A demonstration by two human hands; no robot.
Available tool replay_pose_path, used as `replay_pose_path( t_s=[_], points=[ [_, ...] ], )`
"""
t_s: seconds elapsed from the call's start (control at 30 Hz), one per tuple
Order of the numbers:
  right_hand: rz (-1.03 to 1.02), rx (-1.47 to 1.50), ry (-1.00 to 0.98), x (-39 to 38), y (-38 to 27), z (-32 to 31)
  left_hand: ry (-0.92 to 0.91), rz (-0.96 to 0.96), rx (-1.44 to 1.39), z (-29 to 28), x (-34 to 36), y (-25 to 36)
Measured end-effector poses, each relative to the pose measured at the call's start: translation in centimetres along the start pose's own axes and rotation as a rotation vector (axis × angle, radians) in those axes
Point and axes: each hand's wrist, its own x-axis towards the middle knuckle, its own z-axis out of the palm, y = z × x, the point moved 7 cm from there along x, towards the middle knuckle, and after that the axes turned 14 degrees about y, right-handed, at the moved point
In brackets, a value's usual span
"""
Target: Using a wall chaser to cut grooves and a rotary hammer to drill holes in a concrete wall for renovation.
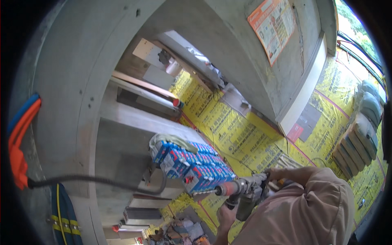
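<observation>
I hold a rotary hammer drill (247, 187) with a reddish collar, tilted across the lower middle. My left hand (227, 215) is closed round its black side handle (232, 202). At the back of the drill, my right hand (277, 174) is closed round the rear grip, its fingers partly hidden by the tool. A thin bit (209, 191) points left from the chuck, in front of stacked blue-and-red boxes (210, 177). Whether its tip touches anything, I cannot tell.
Printed yellow sheeting (232, 130) covers the floor. A dark corrugated conduit (90, 178) runs from an orange bundle (18, 155) on the grey wall (65, 102). Filled sacks (363, 130) are stacked at right. Bagged debris (179, 232) lies at the bottom. Planks (143, 87) stand upper left.
</observation>
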Motion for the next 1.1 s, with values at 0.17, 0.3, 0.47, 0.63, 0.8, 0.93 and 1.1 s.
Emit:
replay_pose_path(
  t_s=[0.17, 0.3, 0.47, 0.63, 0.8, 0.93, 1.1],
  points=[
    [-0.213, -0.028, 0.204, 1.4, -4.6, -10.9, 0.077, 0.126, -0.321, -0.4, 4.0, 7.6],
    [-0.623, -0.032, 0.338, -2.0, -19.1, -20.7, 0.270, 0.161, -0.478, -4.4, 5.3, 12.0],
    [-1.018, 0.197, 0.341, -11.5, -38.6, -23.3, 0.658, 0.719, -0.001, -10.1, 6.0, 8.3],
    [-1.045, 0.176, -0.091, -17.2, -44.3, -18.1, 0.944, 0.583, 0.293, -12.8, -0.9, 5.3],
    [-0.948, -0.156, -0.279, -15.9, -39.4, -11.3, 1.159, 0.553, 0.557, -11.9, -4.3, 4.1],
    [-1.174, -0.025, -0.273, -18.7, -41.6, -5.3, 0.995, 0.552, 0.628, -10.7, -6.6, -2.4],
    [-1.193, 0.070, -0.250, -20.4, -43.2, -2.4, 0.796, 0.511, 0.483, -12.7, -7.1, -4.2]
  ],
)
